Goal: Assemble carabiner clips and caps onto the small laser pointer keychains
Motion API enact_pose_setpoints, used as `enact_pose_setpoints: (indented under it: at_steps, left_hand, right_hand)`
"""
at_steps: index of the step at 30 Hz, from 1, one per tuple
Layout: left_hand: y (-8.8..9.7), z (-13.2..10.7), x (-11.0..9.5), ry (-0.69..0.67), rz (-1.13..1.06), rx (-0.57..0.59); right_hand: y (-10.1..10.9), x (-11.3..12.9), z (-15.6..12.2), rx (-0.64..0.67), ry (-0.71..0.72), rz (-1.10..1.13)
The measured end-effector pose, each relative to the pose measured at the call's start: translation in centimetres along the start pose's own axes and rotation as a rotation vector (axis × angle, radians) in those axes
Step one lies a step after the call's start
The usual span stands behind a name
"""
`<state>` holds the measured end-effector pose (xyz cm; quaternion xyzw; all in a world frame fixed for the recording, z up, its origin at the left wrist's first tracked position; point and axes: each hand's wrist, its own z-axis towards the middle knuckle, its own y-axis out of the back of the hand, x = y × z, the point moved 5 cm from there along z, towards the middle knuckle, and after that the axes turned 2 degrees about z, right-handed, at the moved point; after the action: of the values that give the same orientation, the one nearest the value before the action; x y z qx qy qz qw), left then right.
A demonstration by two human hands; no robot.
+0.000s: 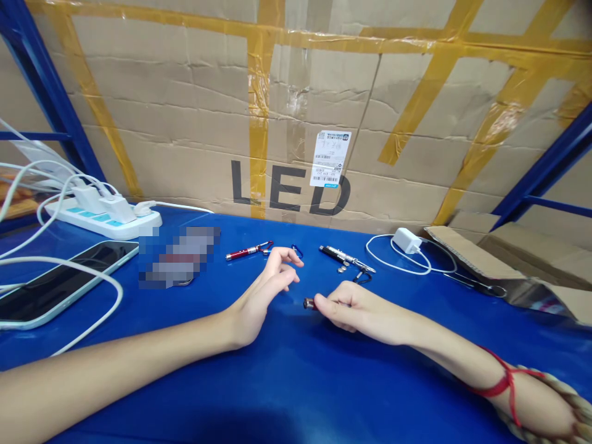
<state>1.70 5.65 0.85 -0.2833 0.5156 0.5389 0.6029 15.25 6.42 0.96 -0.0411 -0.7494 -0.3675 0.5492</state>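
My right hand [354, 308] is closed around a small dark-red keychain laser pointer [309, 303]. Only its metallic tip and a bit of the red barrel show past my thumb. My left hand [271, 290] hovers over the blue table, facing the pointer, fingers curved and apart with nothing in them. Behind it lies a similar red laser pointer [243, 253] with a clip. A blue one [267, 251] is partly hidden by my left fingers. Beyond my right hand are black and silver pens [345, 256], several button cells [342, 269] and a black clip [363, 277].
On the left are a phone [65, 280], a blurred-out object [180, 258] and a white power strip [106, 225] with loose cables. A white charger [407, 240] and an opened carton [481, 253] sit right. A large taped cardboard box [185, 123] walls off the back.
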Motion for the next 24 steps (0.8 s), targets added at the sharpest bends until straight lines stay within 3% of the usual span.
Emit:
enact_pose_setpoints:
  at_steps: [11, 24]
  left_hand:
    - [0.2, 0.2, 0.8, -0.013, 0.022, 0.017]
    - [0.4, 0.8, 1.8, -0.038, 0.025, 0.02]
  right_hand:
    - [0.2, -0.6, 0.3, -0.097, -0.096, -0.036]
    - [0.2, -0.8, 0.4, -0.07, -0.082, -0.037]
